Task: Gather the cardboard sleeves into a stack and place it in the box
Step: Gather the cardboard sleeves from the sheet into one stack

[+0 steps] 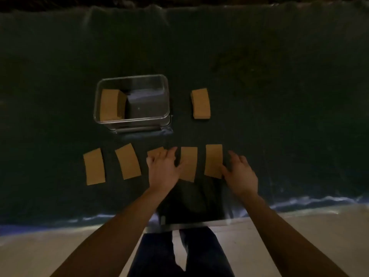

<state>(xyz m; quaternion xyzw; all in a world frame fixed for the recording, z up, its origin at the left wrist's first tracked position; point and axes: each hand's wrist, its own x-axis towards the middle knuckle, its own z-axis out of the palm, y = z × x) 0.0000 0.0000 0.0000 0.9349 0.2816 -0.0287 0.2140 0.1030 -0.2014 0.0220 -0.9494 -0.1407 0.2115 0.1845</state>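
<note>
Nearest the camera, two dark trouser legs [179, 254] are seen above a pale floor [299, 232], with both bare forearms reaching forward over the near edge of a table covered in dark cloth [60, 96].

The left hand [162, 168] is laid flat, fingers spread, on top of a cardboard sleeve [155, 151] — only the sleeve's far end shows past the fingertips, and the thumb reaches across onto the neighbouring sleeve [188, 163]. Nothing is gripped; the palm is pressed down, open. The right hand [240, 172] is likewise open with fingers splayed, its thumb side touching the right edge of the rightmost sleeve [213, 160] in the row; whether it presses on the card or only rests beside it cannot be told.

Two more sleeves lie flat to the left, apart from each other: one tilted [128, 161], and one at the row's left end [94, 169]. All five are spread in a loose line along the near part of the cloth.

Further back, a small stack of sleeves [200, 103] is set on the cloth, to the right of a clear plastic box [131, 121]. Inside the box, against its left wall, another stack [110, 103] is already placed — the rest of its floor is bare.
</note>
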